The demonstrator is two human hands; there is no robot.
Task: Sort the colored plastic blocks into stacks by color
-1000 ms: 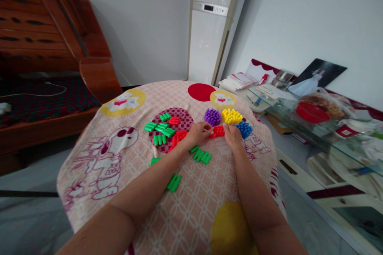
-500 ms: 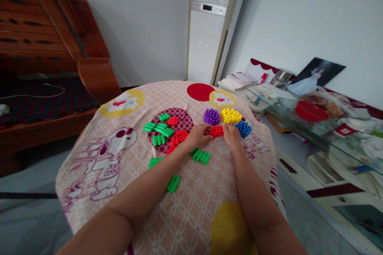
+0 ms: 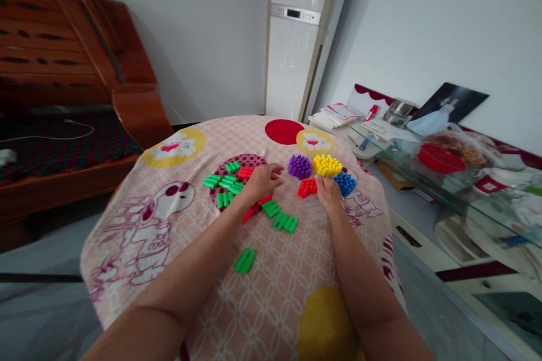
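Observation:
My left hand (image 3: 263, 180) hovers above the loose red and green pieces, fingers stretched and apart with nothing visible in them. My right hand (image 3: 328, 190) rests at the right side of a cluster of upright red plastic pegs (image 3: 307, 187), its closed fingers against them. Behind that cluster stand bundles of purple pegs (image 3: 300, 166) and yellow pegs (image 3: 327, 164). Blue pegs (image 3: 345, 183) stand just right of my right hand. Flat green pieces (image 3: 229, 183) lie left of my left hand, with red pieces (image 3: 245, 172) partly covered by it. More green pieces (image 3: 285, 222) lie nearer me.
A patterned cloth (image 3: 161, 304) covers the round table. One green piece (image 3: 244, 260) lies apart toward the front. To the right is a glass-topped cabinet (image 3: 423, 175) with papers, a red bowl (image 3: 440, 158) and other items. A wooden bench (image 3: 135, 107) stands at left.
My left hand has moved left, away from the red cluster, to above the loose pieces, and its fingers have spread. My right hand stays beside the red pegs.

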